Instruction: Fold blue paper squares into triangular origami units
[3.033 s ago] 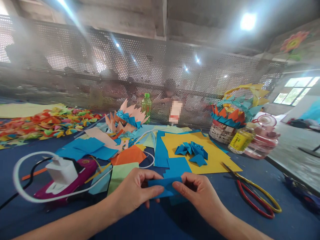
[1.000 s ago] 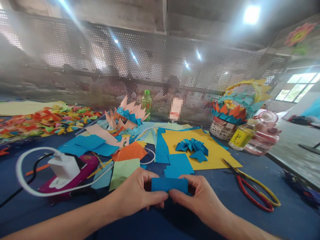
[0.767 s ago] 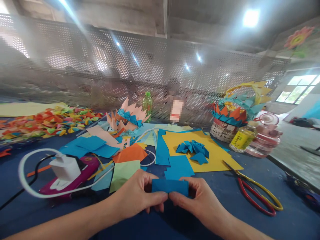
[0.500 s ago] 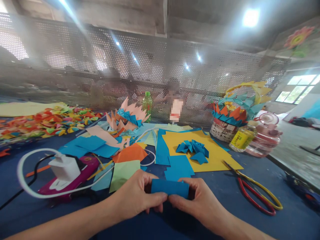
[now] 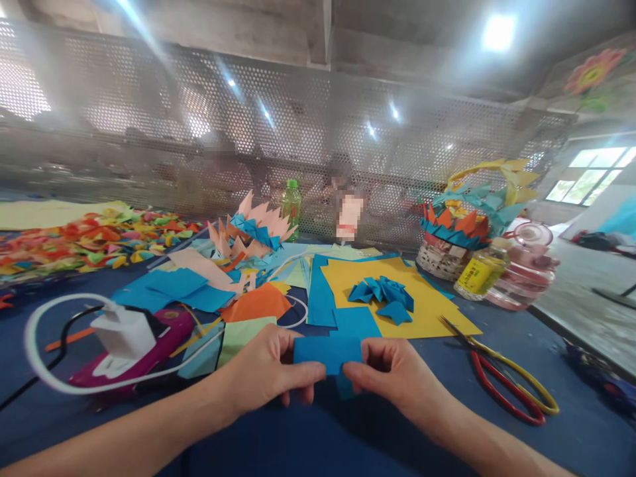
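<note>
A small blue sheet of paper (image 5: pixel 328 352), folded over, is held up between both hands near the front of the table. My left hand (image 5: pixel 271 368) pinches its left end, thumb along the lower front. My right hand (image 5: pixel 390 370) grips the right end the same way, and a blue flap hangs below near its thumb. Just beyond lie loose blue paper squares (image 5: pixel 355 320) and a cluster of folded blue paper pieces (image 5: pixel 385 295) on yellow sheets (image 5: pixel 427 308). Left of the hands is a pale green paper square (image 5: pixel 243 334).
Scissors (image 5: pixel 507 384) with red and yellow handles lie at right. A purple power strip (image 5: pixel 173 328) with a white charger (image 5: pixel 123 338) and looping cable is at left. Behind stand a paper basket (image 5: pixel 442 255), a yellow-labelled bottle (image 5: pixel 481 271) and a pink jug (image 5: pixel 527 281).
The blue paper looked curved like a roll before; now its front is flatter, with a flap hanging below. Both hands have shifted slightly, the left one a little to the left.
</note>
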Demonstrator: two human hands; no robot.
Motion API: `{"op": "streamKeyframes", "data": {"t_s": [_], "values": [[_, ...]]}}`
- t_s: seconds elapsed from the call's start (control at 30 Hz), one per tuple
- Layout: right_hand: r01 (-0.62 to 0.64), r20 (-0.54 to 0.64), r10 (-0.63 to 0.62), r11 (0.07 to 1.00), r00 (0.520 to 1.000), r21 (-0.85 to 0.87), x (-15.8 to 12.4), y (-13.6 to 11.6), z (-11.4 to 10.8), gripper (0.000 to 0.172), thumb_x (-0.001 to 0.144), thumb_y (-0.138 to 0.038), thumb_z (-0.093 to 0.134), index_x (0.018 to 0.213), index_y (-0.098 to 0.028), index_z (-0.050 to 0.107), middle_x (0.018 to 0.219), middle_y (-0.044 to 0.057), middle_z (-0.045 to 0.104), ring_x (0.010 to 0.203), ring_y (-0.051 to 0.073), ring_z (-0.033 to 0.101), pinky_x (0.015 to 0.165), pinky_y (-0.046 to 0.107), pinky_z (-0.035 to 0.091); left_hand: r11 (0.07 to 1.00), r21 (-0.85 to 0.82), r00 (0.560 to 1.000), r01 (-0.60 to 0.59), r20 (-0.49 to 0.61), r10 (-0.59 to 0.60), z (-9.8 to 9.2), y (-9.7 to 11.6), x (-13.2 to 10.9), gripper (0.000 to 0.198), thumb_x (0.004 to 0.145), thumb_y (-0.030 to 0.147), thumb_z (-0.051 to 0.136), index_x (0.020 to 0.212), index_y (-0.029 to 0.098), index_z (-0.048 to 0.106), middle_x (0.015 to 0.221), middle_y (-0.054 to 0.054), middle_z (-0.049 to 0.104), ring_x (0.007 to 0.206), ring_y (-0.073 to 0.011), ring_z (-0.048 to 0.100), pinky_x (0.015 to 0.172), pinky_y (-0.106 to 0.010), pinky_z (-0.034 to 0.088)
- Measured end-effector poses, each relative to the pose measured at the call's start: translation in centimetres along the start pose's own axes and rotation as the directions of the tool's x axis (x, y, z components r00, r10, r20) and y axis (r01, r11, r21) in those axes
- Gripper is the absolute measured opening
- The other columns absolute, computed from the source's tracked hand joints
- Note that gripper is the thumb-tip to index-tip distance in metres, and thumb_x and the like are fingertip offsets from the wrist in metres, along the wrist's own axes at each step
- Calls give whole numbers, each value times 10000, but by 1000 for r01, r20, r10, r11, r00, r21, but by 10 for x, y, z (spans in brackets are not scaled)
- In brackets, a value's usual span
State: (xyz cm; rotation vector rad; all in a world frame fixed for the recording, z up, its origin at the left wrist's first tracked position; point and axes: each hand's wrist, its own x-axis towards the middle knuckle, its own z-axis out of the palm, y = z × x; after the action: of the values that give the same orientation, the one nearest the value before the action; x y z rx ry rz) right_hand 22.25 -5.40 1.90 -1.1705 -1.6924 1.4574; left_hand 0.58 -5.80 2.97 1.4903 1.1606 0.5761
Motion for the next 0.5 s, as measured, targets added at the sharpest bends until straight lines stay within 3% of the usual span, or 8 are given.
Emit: {"op": "streamKeyframes", "data": {"t_s": [0.1,0.23,0.4,0.5], "values": [[14,-30,-14,1000,999,-1,3,1,-5,468,713,-544,766,586,-185,494,559,-30,567,552,93,442,560,231,345,1000,6,999,9,-32,-9,-2,1,2,318,706,457,683,616,154,643,562,-14,660,473,-97,507,468,-205,398],[36,-47,-38,999,998,-28,7,4,-14,477,723,-600,749,628,-171,561,587,-16,585,568,100,458,567,236,352,1000,15,997,14,-79,-13,-7,1,3,341,713,475,687,598,159,635,563,-17,660,475,-97,503,474,-208,393],[95,-198,-103,994,975,-49,12,5,-24,484,724,-628,739,672,-168,597,618,-21,554,591,107,454,577,238,367,1000,26,989,1,-150,3,-12,4,3,371,725,506,690,602,160,641,585,-19,664,532,-110,547,515,-211,415],[95,-133,-94,995,987,5,8,3,-18,489,728,-626,743,844,-160,654,708,-18,561,642,113,469,607,233,387,999,33,994,1,-111,3,-9,5,1,361,714,500,683,594,163,634,570,-14,655,497,-102,517,498,-215,409]]}}
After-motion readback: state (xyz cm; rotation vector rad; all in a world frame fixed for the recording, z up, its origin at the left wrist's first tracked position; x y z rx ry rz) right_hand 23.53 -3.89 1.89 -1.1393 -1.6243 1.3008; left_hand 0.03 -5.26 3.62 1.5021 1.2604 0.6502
